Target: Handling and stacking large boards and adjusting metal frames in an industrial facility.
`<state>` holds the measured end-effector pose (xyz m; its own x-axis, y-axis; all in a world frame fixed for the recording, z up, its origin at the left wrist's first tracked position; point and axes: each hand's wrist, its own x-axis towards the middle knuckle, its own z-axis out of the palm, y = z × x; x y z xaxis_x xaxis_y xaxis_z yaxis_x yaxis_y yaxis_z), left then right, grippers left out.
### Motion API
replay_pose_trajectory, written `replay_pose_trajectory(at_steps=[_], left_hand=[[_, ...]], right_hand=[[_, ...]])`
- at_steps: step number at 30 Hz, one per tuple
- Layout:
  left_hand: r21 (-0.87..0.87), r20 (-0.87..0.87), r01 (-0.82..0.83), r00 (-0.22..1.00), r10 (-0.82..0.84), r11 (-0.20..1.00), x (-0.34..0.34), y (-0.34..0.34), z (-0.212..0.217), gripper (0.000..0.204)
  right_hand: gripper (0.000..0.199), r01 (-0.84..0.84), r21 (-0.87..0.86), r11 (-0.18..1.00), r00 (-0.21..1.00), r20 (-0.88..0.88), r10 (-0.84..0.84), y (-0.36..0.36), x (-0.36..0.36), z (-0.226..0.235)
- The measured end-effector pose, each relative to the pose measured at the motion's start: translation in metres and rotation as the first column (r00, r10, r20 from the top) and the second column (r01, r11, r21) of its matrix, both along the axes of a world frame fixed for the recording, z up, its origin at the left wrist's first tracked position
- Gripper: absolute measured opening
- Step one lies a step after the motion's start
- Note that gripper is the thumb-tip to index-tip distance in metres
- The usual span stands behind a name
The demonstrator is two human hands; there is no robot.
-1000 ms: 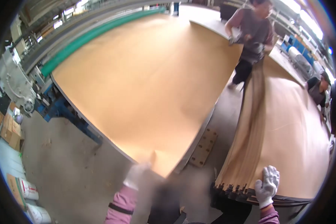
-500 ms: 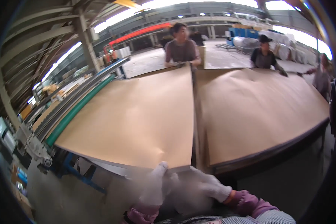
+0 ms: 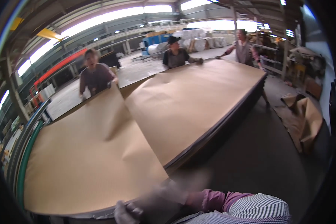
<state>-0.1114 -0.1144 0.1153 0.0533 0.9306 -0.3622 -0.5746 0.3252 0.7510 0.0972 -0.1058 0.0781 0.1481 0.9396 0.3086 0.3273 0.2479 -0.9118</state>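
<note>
A large tan-brown sheet (image 3: 89, 160) lies in front of me on the left, creased near its right side. Its right edge lies over the left side of a stack of similar sheets (image 3: 198, 100). My left hand (image 3: 126, 213), in a pale glove, is at the sheet's near edge, fingers bent around the rim. By the sheet's near right corner is my right hand (image 3: 171, 191), also gloved; motion smears its fingers, so its grip is unclear. At the far side a co-worker (image 3: 96, 74) has both hands by the sheet's far edge.
A green roller (image 3: 29, 160) runs along the sheet's left side. Two more co-workers, one in a black cap (image 3: 175, 54) and one farther right (image 3: 244, 52), stand behind the stack. A crumpled brown sheet (image 3: 306, 123) lies on the floor at right. Wrapped rolls (image 3: 194, 39) stand behind.
My view has turned right. The left sheet now overlaps the stack, where a dark gap showed before. My hands are farther apart, and the far co-worker leans over the sheet's edge.
</note>
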Motion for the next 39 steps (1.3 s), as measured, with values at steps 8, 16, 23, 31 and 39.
replay_pose_trajectory(at_steps=[8, 16, 23, 31, 39], left_hand=[[0.038, -0.051, -0.317, 0.946, 0.319, 0.948, -0.065, 0.003, -0.003, 0.024], [0.091, 0.136, -0.138, 0.983, 0.125, 0.986, -0.069, 0.030, -0.013, 0.031], [-0.124, -0.220, -0.096, 0.973, 0.067, 0.988, -0.014, 0.019, 0.033, 0.023], [-0.081, -0.178, 0.144, 0.971, -0.156, 0.986, 0.041, 0.015, -0.007, 0.020], [0.186, -0.462, 0.445, 0.826, -0.322, 0.876, 0.090, 0.004, 0.009, 0.031]], right_hand=[[0.025, 0.397, 0.378, 0.837, 0.382, 0.761, -0.524, -0.009, 0.059, -0.075], [0.012, 0.242, -0.230, 0.943, 0.849, -0.419, -0.321, -0.035, 0.131, 0.084], [0.017, 0.499, 0.050, 0.865, 0.784, -0.450, -0.427, -0.014, 0.192, 0.029], [0.044, -0.248, -0.192, 0.950, 0.509, -0.860, -0.041, -0.049, 0.116, -0.002], [0.048, -0.048, -0.291, 0.956, 0.993, -0.118, 0.014, -0.010, 0.040, 0.000]])
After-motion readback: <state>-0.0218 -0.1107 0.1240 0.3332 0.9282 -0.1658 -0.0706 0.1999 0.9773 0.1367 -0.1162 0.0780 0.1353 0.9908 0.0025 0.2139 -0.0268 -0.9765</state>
